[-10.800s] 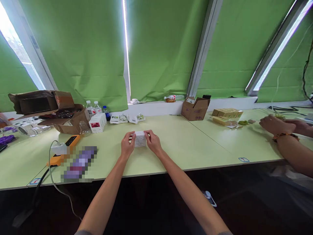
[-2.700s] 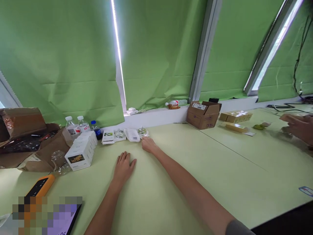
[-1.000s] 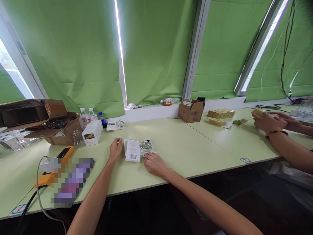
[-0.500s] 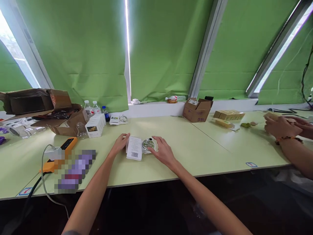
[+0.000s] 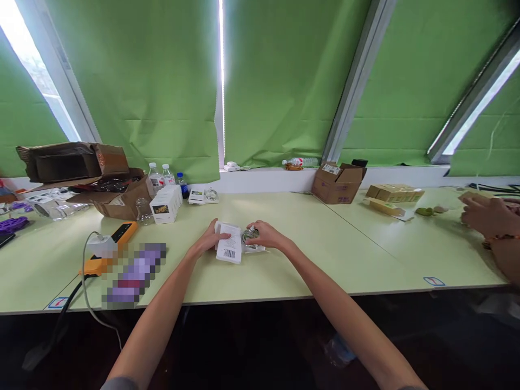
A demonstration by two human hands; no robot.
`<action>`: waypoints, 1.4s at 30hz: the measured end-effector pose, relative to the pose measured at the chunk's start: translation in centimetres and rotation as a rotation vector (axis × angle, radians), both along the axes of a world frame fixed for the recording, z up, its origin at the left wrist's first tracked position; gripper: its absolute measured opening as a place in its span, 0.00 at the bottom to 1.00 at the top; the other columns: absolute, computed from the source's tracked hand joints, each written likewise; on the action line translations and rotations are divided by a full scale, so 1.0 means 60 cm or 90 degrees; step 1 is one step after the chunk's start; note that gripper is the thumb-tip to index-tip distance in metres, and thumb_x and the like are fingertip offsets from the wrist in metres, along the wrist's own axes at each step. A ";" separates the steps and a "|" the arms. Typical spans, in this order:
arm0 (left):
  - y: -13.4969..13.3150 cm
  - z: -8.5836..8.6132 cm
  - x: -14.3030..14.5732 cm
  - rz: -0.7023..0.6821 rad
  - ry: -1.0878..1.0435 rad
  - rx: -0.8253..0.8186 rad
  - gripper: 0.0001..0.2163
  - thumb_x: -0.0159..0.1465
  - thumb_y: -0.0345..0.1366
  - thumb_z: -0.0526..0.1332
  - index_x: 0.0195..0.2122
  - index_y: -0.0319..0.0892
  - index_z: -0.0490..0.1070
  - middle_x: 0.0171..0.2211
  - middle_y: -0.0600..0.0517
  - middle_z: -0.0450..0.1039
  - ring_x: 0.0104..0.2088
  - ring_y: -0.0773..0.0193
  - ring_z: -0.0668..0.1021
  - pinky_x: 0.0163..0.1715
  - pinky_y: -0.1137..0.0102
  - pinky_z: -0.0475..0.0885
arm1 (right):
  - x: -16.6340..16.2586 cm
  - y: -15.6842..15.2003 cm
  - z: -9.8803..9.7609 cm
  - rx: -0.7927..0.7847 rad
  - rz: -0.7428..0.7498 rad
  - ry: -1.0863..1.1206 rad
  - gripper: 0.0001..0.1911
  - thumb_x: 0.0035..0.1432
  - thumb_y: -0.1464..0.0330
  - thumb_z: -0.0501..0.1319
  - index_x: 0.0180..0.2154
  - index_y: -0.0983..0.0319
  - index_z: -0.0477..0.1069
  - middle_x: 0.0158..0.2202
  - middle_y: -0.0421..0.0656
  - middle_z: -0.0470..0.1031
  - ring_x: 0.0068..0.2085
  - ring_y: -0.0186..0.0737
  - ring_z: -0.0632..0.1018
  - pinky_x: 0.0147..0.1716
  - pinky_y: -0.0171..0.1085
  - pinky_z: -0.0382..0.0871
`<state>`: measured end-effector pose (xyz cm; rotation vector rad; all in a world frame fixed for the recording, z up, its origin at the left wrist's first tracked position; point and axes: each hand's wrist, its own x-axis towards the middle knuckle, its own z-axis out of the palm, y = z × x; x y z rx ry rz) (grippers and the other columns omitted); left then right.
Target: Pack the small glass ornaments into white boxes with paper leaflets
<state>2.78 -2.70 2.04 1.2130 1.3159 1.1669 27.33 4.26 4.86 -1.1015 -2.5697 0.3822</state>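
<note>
A white packet (image 5: 229, 247) printed with text and a barcode lies on the table in front of me. My left hand (image 5: 210, 239) grips its left side, with the thumb across the top and the fingers behind. Just right of it is a round, shiny silver case (image 5: 251, 234) with a small knob on top, like a pocket watch or compass. Clear plastic (image 5: 255, 248) shows beneath this case. My right hand (image 5: 265, 235) closes on the case from the right, fingers at its top and thumb at its lower edge.
Small white boxes (image 5: 166, 206), a similar opened pack (image 5: 203, 195) and bottles (image 5: 182, 186) stand at the back left, beside open cardboard boxes (image 5: 122, 200). An orange power strip (image 5: 127, 233) lies left. Another cardboard box (image 5: 335, 187) stands back right; a co-worker's hand (image 5: 483, 214) works far right.
My right hand has gone from spread beside the round case to closed on it. My left thumb has come over the white packet. The view has shifted slightly.
</note>
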 end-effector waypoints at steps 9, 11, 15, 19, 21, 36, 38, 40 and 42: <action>0.013 -0.013 -0.008 -0.016 -0.049 -0.022 0.55 0.49 0.38 0.72 0.69 0.43 0.33 0.53 0.40 0.71 0.46 0.53 0.78 0.48 0.60 0.71 | -0.020 -0.003 -0.006 0.034 -0.103 -0.072 0.20 0.47 0.53 0.68 0.31 0.64 0.72 0.35 0.47 0.75 0.34 0.39 0.74 0.26 0.32 0.56; 0.014 -0.014 -0.010 -0.019 -0.054 -0.027 0.55 0.50 0.37 0.72 0.69 0.44 0.33 0.53 0.40 0.71 0.45 0.53 0.79 0.48 0.60 0.72 | -0.023 0.001 -0.005 0.031 -0.112 -0.076 0.19 0.49 0.54 0.67 0.30 0.64 0.71 0.34 0.47 0.76 0.32 0.39 0.74 0.25 0.33 0.54; 0.015 -0.014 -0.010 -0.022 -0.056 -0.029 0.54 0.50 0.35 0.71 0.69 0.45 0.33 0.53 0.41 0.71 0.44 0.54 0.79 0.46 0.61 0.72 | -0.032 0.019 -0.005 0.034 -0.136 -0.070 0.18 0.50 0.55 0.67 0.30 0.64 0.70 0.33 0.46 0.76 0.31 0.37 0.73 0.24 0.33 0.52; 0.010 -0.006 -0.005 -0.023 -0.035 -0.044 0.54 0.51 0.37 0.71 0.69 0.45 0.32 0.51 0.41 0.72 0.43 0.54 0.79 0.46 0.61 0.72 | -0.041 0.042 -0.009 0.055 -0.168 -0.048 0.17 0.52 0.57 0.66 0.32 0.65 0.71 0.33 0.46 0.76 0.31 0.36 0.73 0.25 0.32 0.52; 0.005 -0.001 -0.002 -0.026 -0.030 -0.042 0.54 0.51 0.37 0.71 0.69 0.45 0.31 0.52 0.41 0.72 0.44 0.54 0.79 0.47 0.61 0.72 | -0.045 0.052 -0.010 0.058 -0.186 -0.045 0.17 0.52 0.58 0.66 0.33 0.65 0.71 0.34 0.46 0.76 0.31 0.36 0.73 0.25 0.32 0.53; -0.008 0.016 0.010 0.021 0.021 -0.011 0.54 0.51 0.47 0.71 0.69 0.42 0.34 0.54 0.38 0.69 0.45 0.51 0.79 0.45 0.62 0.72 | -0.045 0.086 -0.013 0.051 -0.304 -0.017 0.18 0.58 0.58 0.62 0.43 0.65 0.72 0.40 0.51 0.76 0.41 0.44 0.77 0.32 0.33 0.60; -0.005 0.012 0.011 0.056 0.071 0.019 0.50 0.51 0.49 0.70 0.68 0.42 0.42 0.55 0.37 0.68 0.45 0.51 0.78 0.45 0.62 0.72 | -0.040 0.083 -0.015 0.047 -0.312 -0.005 0.23 0.57 0.56 0.62 0.49 0.66 0.69 0.43 0.52 0.75 0.44 0.46 0.76 0.35 0.35 0.62; -0.002 0.006 0.010 0.080 0.121 0.059 0.43 0.52 0.50 0.69 0.65 0.42 0.52 0.55 0.38 0.67 0.47 0.50 0.77 0.47 0.62 0.71 | -0.037 0.077 -0.014 0.069 -0.326 0.024 0.32 0.57 0.54 0.62 0.56 0.66 0.63 0.47 0.55 0.73 0.49 0.49 0.73 0.40 0.37 0.63; 0.001 0.000 0.009 0.102 0.160 0.092 0.38 0.52 0.51 0.68 0.61 0.41 0.60 0.55 0.38 0.67 0.49 0.49 0.75 0.48 0.63 0.69 | -0.035 0.069 -0.008 0.127 -0.343 0.064 0.36 0.57 0.53 0.61 0.60 0.68 0.58 0.52 0.57 0.69 0.53 0.52 0.70 0.45 0.40 0.62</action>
